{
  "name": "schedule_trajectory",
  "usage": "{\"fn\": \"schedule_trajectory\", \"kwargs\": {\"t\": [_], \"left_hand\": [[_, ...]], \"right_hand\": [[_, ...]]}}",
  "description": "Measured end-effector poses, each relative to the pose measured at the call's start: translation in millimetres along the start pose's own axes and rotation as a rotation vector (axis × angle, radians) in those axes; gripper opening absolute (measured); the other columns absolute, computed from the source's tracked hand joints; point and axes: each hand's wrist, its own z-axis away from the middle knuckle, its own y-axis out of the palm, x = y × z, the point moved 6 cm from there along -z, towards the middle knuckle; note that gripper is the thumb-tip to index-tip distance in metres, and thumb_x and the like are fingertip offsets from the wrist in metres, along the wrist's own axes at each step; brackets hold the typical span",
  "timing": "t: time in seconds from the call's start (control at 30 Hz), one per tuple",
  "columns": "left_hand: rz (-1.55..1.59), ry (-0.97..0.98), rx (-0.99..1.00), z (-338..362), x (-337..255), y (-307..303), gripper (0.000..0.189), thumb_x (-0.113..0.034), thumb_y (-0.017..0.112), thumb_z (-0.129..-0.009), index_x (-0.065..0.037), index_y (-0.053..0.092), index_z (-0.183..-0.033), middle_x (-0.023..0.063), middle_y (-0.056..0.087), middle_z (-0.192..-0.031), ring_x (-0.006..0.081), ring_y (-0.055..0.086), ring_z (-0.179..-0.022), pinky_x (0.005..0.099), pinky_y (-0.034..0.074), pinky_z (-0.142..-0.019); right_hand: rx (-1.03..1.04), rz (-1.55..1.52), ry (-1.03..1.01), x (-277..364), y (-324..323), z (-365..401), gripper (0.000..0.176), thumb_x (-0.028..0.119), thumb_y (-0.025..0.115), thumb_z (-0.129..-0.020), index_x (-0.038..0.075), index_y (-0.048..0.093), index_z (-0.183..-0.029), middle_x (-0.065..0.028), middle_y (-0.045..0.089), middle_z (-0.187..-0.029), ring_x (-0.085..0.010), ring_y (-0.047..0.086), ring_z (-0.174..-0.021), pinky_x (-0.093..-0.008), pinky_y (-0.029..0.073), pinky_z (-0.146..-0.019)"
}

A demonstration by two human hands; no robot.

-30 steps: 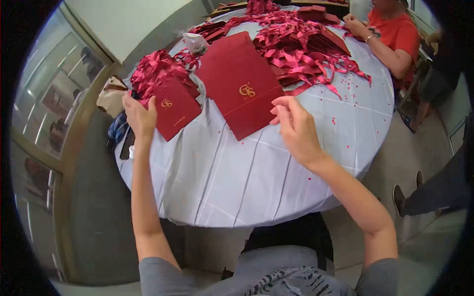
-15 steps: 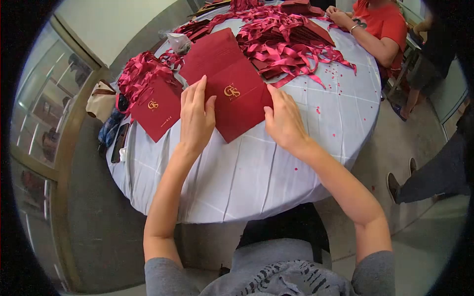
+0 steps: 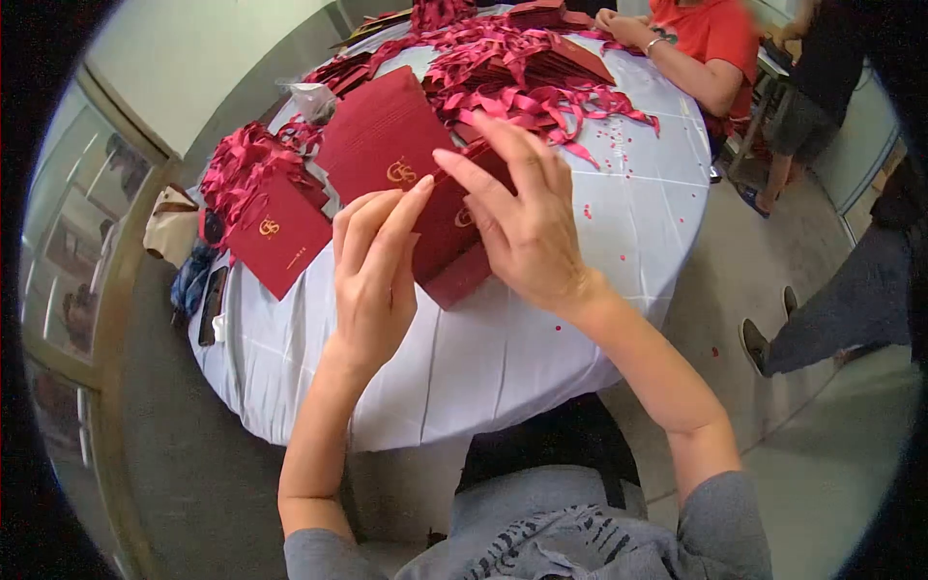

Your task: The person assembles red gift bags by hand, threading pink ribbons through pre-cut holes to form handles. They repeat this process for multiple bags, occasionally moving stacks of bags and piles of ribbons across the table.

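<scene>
A dark red bag (image 3: pixel 382 121) with gold lettering lies partly under my hands on the white-clothed table (image 3: pixel 483 362), its panels standing up in folds. My left hand (image 3: pixel 372 266) is at its near left side, fingers bent and fingertips by the gold logo. Over its right part is my right hand (image 3: pixel 527 213), fingers spread apart, partly covering a second gold logo. Whether either hand grips the card is hidden. Farther left, another red bag (image 3: pixel 278 235) lies flat beside a heap of pink-red ribbons (image 3: pixel 246 164).
Stacked red bags with ribbons (image 3: pixel 522 63) cover the far side. A co-worker in a red shirt (image 3: pixel 710 43) sits at the back right. A phone (image 3: pixel 213 304) lies at the left edge, near a cream bag (image 3: pixel 172 227). Someone's legs (image 3: pixel 841 300) show at right.
My right hand has moved left over the bag, fingers now spread. My left fingers have bent inward. The bag's panels have folded up, and the view has shifted slightly.
</scene>
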Motion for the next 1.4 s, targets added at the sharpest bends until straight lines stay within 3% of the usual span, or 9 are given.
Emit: {"fn": "schedule_trajectory", "kwargs": {"t": [0.27,0.43,0.57,0.73,0.83,0.93,1.0,1.23,1.4], "left_hand": [[-0.345,-0.006,-0.009,-5.0,2.7,2.1,0.033,-0.002,0.063,-0.068,-0.011,0.063,-0.1,0.0021,0.058,-0.094,0.0227,0.049,-0.092,0.035,0.034,-0.086],[-0.187,-0.099,0.147,-21.6,16.0,-7.6,0.02,-0.011,0.069,-0.069,-0.012,0.061,-0.087,0.0023,0.061,-0.082,0.0228,0.05,-0.089,0.0372,0.034,-0.084],[0.125,-0.291,0.237,-15.3,38.3,-11.5,0.018,-0.005,0.068,-0.072,-0.003,0.064,-0.089,0.0101,0.063,-0.082,0.0266,0.059,-0.079,0.0342,0.047,-0.071],[0.334,-0.526,0.12,11.1,80.1,-14.0,0.012,0.0,0.063,-0.08,0.002,0.06,-0.092,0.0046,0.063,-0.08,0.008,0.057,-0.075,0.0219,0.045,-0.066],[0.422,-0.629,0.082,17.6,95.9,-20.1,0.006,-0.001,0.059,-0.085,0.001,0.058,-0.091,-0.0008,0.058,-0.077,0.0046,0.052,-0.075,0.02,0.041,-0.067],[0.418,-0.607,0.068,18.3,92.4,-17.9,0.007,-0.001,0.059,-0.084,0.001,0.058,-0.092,0.0007,0.058,-0.076,0.0057,0.053,-0.074,0.0211,0.042,-0.066],[0.35,-0.558,0.083,17.5,85.0,-14.0,0.008,-0.001,0.059,-0.084,0.002,0.058,-0.092,0.002,0.058,-0.077,0.0068,0.053,-0.074,0.0216,0.043,-0.066],[0.249,-0.457,0.035,14.6,70.3,-11.9,0.011,0.002,0.059,-0.082,0.002,0.058,-0.093,0.008,0.059,-0.08,0.0132,0.055,-0.072,0.0249,0.045,-0.066],[0.221,-0.418,0.002,14.7,65.6,-10.5,0.011,0.003,0.059,-0.082,0.002,0.058,-0.093,0.0094,0.057,-0.08,0.0156,0.055,-0.071,0.0261,0.045,-0.065]], "right_hand": [[0.03,0.067,-0.057,8.9,-15.6,-5.4,0.031,0.007,0.062,-0.072,0.009,0.063,-0.102,-0.0097,0.054,-0.112,-0.0278,0.047,-0.108,-0.0428,0.035,-0.091],[0.094,0.011,-0.03,4.0,-10.6,-14.4,0.021,0.011,0.065,-0.074,0.01,0.061,-0.095,-0.0064,0.054,-0.098,-0.0264,0.048,-0.1,-0.0412,0.034,-0.087],[0.135,-0.184,-0.068,-5.3,-17.2,-23.5,0.015,0.008,0.062,-0.078,0.01,0.064,-0.093,-0.0069,0.056,-0.097,-0.0257,0.051,-0.094,-0.0371,0.038,-0.084],[-0.087,-0.166,0.37,-112.8,-36.5,-28.6,0.018,0.006,0.053,-0.087,0.002,0.064,-0.101,-0.0076,0.064,-0.093,-0.0153,0.06,-0.081,-0.0266,0.046,-0.074],[0.12,0.05,0.409,-159.4,-20.1,-9.4,0.015,0.01,0.059,-0.083,0.002,0.066,-0.093,-0.0108,0.063,-0.087,-0.0188,0.061,-0.078,-0.028,0.047,-0.073],[0.236,0.12,0.551,-184.4,-2.1,16.6,0.019,0.017,0.065,-0.079,0.001,0.067,-0.088,-0.0144,0.062,-0.088,-0.0242,0.061,-0.08,-0.0335,0.048,-0.073],[0.588,0.476,0.593,-193.3,12.8,35.3,0.024,0.023,0.067,-0.077,0.0,0.065,-0.085,-0.018,0.062,-0.09,-0.0305,0.061,-0.084,-0.0391,0.048,-0.075],[0.517,0.405,0.545,-166.9,-9.9,41.0,0.022,0.018,0.064,-0.079,0.001,0.06,-0.091,-0.0184,0.063,-0.074,-0.0356,0.061,-0.074,-0.0448,0.046,-0.067],[0.554,0.198,0.502,-114.4,-49.4,23.4,0.016,0.013,0.058,-0.084,0.002,0.059,-0.095,-0.0101,0.059,-0.064,-0.0192,0.06,-0.061,-0.0321,0.045,-0.055]]}}
